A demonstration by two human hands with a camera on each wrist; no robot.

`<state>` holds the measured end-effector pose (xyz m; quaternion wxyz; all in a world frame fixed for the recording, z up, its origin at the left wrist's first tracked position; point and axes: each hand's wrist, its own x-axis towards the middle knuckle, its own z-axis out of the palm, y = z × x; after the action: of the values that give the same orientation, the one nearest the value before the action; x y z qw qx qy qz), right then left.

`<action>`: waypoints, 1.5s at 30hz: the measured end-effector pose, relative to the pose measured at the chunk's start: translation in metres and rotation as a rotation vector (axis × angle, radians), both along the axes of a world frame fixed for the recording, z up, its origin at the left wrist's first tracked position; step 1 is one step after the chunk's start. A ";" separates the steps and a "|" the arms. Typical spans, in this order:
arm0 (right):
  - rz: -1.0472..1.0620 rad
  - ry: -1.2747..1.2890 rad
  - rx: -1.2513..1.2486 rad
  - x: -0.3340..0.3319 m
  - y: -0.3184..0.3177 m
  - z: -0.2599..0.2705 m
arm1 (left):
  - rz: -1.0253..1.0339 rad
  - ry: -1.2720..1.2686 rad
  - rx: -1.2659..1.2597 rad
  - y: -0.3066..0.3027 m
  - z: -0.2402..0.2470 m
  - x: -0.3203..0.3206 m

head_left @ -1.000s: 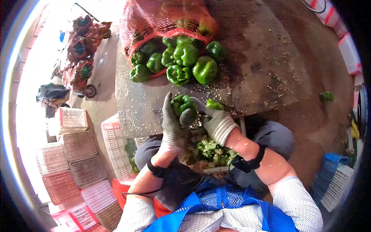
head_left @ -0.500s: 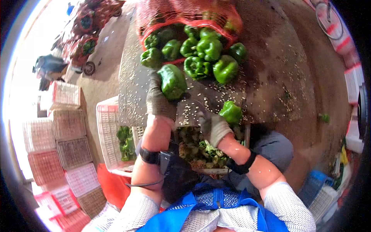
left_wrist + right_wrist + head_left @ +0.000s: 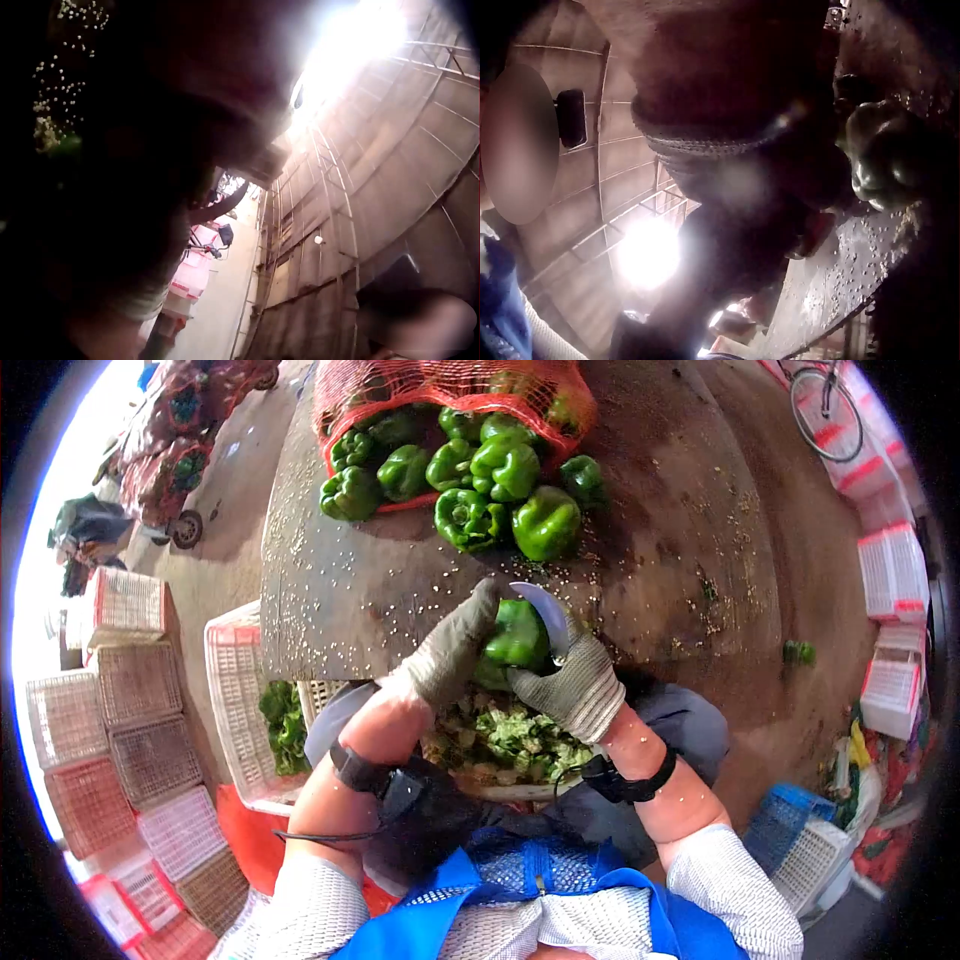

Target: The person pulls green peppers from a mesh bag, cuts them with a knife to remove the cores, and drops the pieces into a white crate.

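In the head view my gloved left hand (image 3: 455,645) grips a green bell pepper (image 3: 518,638) from its left side, over the near edge of the table. A curved knife is in the gloved right hand (image 3: 575,685), its blade (image 3: 543,608) arching along the pepper's upper right side. The right thumb lies at the pepper's lower edge. The blade (image 3: 229,204) is a dark curve in the left wrist view, where the hand is mostly in shadow. A glossy bell pepper (image 3: 885,157) appears beside the dark right hand in the right wrist view.
A red mesh sack (image 3: 450,405) spills several bell peppers (image 3: 545,523) onto the seed-strewn table (image 3: 680,560). Below the hands, a crate holds pale green trimmings (image 3: 530,745). A white crate (image 3: 225,690) with green peppers stands left. Stacked crates (image 3: 140,740) line the far left.
The left hand has brought the whole pepper from the left to the right hand, where the knife blade now meets its side. The pepper beside the right hand no longer shows in the head view.
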<state>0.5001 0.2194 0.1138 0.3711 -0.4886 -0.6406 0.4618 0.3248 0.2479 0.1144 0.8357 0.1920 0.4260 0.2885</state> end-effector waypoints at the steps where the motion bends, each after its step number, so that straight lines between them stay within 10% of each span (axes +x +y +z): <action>1: 0.003 0.029 -0.022 0.006 0.001 0.005 | -0.053 0.098 0.155 -0.003 0.007 -0.002; 7: 0.076 0.128 0.025 0.018 0.004 0.006 | -0.173 0.763 1.184 -0.020 0.000 0.006; 12: 0.028 0.153 -0.260 0.020 0.015 0.014 | 0.313 0.592 0.947 -0.020 -0.011 0.032; 18: -0.252 0.241 0.115 -0.002 0.016 0.010 | 0.662 0.044 0.180 0.003 -0.012 0.047; 27: -0.078 0.916 -0.393 0.019 0.015 0.002 | 0.356 -0.643 0.034 0.027 -0.023 -0.014; 37: -0.027 0.977 -0.559 0.020 -0.007 0.006 | 0.817 0.168 0.568 -0.057 0.014 -0.244; 41: 0.009 0.574 -0.480 0.025 -0.006 0.004 | 0.310 1.508 0.851 -0.094 0.003 -0.257; 45: 0.040 0.495 -0.451 0.004 -0.012 0.005 | -0.050 1.256 1.025 -0.089 0.047 -0.133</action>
<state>0.5040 0.2076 0.1186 0.3888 -0.4188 -0.4224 0.7036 0.1915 0.1590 0.1609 0.2549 0.6864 0.6263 0.2674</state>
